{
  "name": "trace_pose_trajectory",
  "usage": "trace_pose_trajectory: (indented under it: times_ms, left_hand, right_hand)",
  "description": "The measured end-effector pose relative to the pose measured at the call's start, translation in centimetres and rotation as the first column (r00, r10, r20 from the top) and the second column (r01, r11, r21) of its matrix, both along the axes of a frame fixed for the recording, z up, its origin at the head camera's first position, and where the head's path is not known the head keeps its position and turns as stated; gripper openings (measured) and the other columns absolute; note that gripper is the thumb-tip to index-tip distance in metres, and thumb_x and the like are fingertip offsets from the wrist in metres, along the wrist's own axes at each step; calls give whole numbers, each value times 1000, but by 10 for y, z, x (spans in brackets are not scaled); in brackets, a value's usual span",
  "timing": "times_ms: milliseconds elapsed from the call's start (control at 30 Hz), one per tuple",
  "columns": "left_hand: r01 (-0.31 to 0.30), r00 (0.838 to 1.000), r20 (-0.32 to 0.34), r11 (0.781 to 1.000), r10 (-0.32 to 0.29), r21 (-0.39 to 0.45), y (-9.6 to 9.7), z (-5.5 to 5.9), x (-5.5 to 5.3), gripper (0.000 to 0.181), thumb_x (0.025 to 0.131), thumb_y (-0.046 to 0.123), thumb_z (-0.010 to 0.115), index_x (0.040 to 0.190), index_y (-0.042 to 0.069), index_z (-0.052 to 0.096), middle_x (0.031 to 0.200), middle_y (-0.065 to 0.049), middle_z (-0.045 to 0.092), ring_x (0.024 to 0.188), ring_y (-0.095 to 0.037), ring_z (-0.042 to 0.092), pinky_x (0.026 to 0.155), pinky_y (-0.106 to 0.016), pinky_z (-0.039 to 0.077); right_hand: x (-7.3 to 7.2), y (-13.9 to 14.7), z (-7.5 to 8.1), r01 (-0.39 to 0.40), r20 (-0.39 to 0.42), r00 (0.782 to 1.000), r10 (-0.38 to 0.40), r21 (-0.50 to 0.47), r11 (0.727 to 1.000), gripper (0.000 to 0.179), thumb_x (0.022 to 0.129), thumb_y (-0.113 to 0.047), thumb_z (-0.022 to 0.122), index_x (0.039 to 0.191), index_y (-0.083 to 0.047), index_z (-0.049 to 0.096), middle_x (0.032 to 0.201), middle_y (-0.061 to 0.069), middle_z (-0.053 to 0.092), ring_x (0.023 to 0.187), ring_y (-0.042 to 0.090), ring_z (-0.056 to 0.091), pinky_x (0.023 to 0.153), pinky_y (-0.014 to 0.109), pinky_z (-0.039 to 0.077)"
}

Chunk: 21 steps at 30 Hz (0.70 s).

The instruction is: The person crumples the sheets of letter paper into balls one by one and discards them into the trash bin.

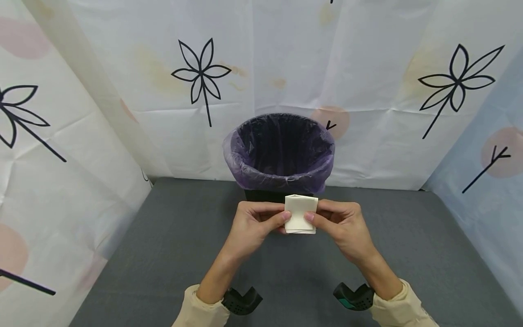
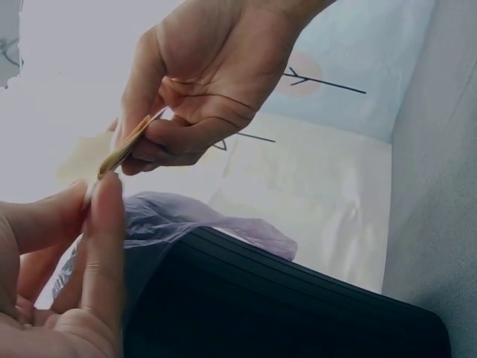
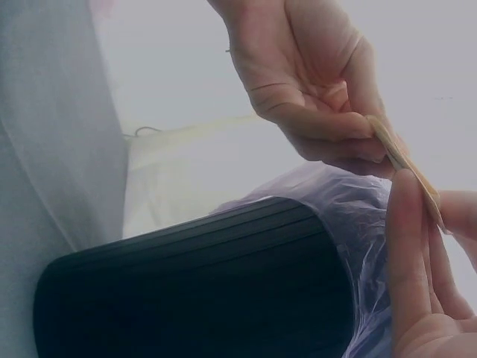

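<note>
A small folded piece of cream paper [image 1: 300, 211] is held up in front of the bin, its layers showing along the lower edge in the head view. My left hand [image 1: 255, 227] pinches its left side, thumb on the near face and fingers behind. On the opposite side my right hand [image 1: 344, 227] pinches it the same way. From the left wrist the folded paper [image 2: 123, 149] appears edge-on between both hands, and the right wrist view shows the paper's [image 3: 402, 168] stacked layers too. The fingers behind it are partly hidden.
A black bin [image 3: 194, 283] lined with a purple plastic bag [image 1: 282, 179] stands just beyond the hands, against a white patterned cloth [image 1: 286, 54]. Dark grey cloth [image 1: 171, 254] covers the surface below. Patterned cloth also hangs on both sides. A black device sits at each wrist.
</note>
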State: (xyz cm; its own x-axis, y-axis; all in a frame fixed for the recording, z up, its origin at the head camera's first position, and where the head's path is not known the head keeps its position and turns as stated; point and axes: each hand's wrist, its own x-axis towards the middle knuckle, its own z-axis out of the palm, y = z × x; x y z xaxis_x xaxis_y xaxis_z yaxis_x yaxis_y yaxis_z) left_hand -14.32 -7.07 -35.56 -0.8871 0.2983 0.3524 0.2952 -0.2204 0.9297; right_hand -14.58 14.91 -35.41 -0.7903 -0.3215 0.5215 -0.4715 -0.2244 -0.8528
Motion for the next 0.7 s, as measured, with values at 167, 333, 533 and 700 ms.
trace_pose_trajectory:
  times_ms: [167,333,533,700]
  left_hand:
    - [68,995,73,998,-68,-3,-2,2,1,26,93,-2,71,116,-15,68,107,-24,72,83,-19,72,72,-32,61]
    - [94,994,61,996,-94,-7,-3,3,1,27,93,-6,69,118,-17,66,109,-26,71,82,-18,71,71,-30,60]
    - [96,991,86,995,-99,32,-3,4,3,26,92,-10,67,116,-21,64,106,-25,70,74,-16,69,67,-27,60]
    - [115,980,151,990,-127,84,-3,3,1,30,93,-5,68,117,-23,62,104,-15,72,80,-18,69,69,-28,60]
  right_hand:
    - [0,0,-1,3,-14,1000,-3,-5,1000,28,89,20,63,114,12,71,105,10,75,87,21,71,71,31,59]
    - [0,2,-2,4,29,1000,-4,8,1000,29,88,17,65,113,5,75,104,7,75,87,19,71,71,31,60]
    - [0,2,-3,-17,25,1000,17,0,1000,27,88,15,68,105,-3,79,98,3,73,83,16,66,67,27,56]
    - [-1,1,-3,-9,-6,1000,9,-2,1000,29,88,16,67,105,-3,80,96,3,72,83,15,65,66,26,55]
